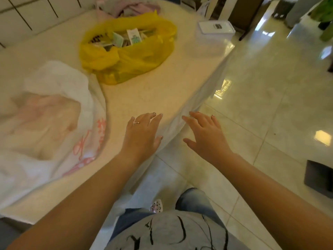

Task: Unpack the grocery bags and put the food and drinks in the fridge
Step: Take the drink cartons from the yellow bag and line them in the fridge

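A pale speckled counter [162, 87] is running along a tiled wall [27, 13], with glossy floor tiles [261, 105] gleaming to its right. A yellow bag [129, 51] of small cartons is sitting open mid-counter, a white bag [59, 114] with red print is slumping nearer on the left, and a clear lidded box [215, 32] is standing by the far corner. The left hand [142, 134] is hovering flat over the counter's near edge and the right hand [205, 134] over the floor beside it, both with fingers spread and holding nothing.

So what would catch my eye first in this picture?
Probably the bright yellow bag, open at the far middle of the table with small packets inside. Next, the big white bag with red print at the left, and the left hand and right hand, open near the table's edge.
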Demonstrator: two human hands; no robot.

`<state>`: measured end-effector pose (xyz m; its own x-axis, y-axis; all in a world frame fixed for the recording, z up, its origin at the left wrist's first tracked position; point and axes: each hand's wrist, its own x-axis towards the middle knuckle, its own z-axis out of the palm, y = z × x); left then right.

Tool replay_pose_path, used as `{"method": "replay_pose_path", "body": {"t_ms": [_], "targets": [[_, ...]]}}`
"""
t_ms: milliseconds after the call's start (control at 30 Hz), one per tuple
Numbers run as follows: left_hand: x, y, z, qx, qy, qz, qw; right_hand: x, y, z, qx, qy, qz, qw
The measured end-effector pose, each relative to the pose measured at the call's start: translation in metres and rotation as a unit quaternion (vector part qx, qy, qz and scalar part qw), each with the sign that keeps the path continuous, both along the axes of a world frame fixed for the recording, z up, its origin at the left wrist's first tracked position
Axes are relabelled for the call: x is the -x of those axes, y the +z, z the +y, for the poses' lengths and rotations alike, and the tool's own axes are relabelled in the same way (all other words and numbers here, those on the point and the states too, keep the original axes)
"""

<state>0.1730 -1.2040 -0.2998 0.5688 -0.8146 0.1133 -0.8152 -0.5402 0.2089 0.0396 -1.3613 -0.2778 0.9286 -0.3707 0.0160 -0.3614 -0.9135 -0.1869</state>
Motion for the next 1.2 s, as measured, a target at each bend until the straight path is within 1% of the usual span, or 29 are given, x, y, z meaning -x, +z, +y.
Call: {"method": "replay_pose_path", "body": {"t_ms": [133, 233, 367, 533, 733, 833, 900, 967, 1067, 1133, 1200], "targets": [[-0.047, 0.000, -0.047, -0.013, 0.046, -0.007, 0.999, -0.061, 0.001, -0.058, -0.002, 0.044, -0.017, 0.999], [-0.084, -0.003, -0.091, -0.018, 0.099, -0.003, 0.995, -0.115, 0.000, -0.109, 0.000, 0.090, -0.025, 0.996], [-0.127, 0.007, -0.146, -0.019, 0.176, 0.006, 0.984, -0.183, 0.006, -0.171, -0.007, 0.154, 0.000, 0.988], [-0.173, 0.018, -0.182, 0.001, 0.263, 0.001, 0.965, -0.261, 0.013, -0.224, -0.002, 0.232, -0.033, 0.972], [-0.216, 0.019, -0.192, 0.026, 0.352, -0.005, 0.936, -0.344, 0.010, -0.243, -0.012, 0.311, -0.050, 0.949], [-0.240, 0.014, -0.196, 0.038, 0.363, -0.002, 0.931, -0.376, 0.007, -0.245, -0.006, 0.334, -0.042, 0.942], [-0.255, 0.010, -0.201, 0.031, 0.367, 0.003, 0.930, -0.396, 0.003, -0.248, 0.000, 0.347, -0.037, 0.937], [-0.265, 0.006, -0.205, 0.002, 0.372, 0.014, 0.928, -0.411, -0.001, -0.252, 0.006, 0.355, -0.017, 0.935], [-0.273, -0.002, -0.207, -0.055, 0.376, 0.029, 0.924, -0.427, -0.009, -0.255, 0.018, 0.358, 0.039, 0.933], [-0.273, -0.005, -0.207, -0.055, 0.377, 0.026, 0.924, -0.433, -0.015, -0.256, 0.022, 0.363, 0.075, 0.929], [-0.271, -0.009, -0.207, -0.036, 0.382, 0.013, 0.923, -0.437, -0.018, -0.257, 0.005, 0.377, 0.094, 0.921]]}}
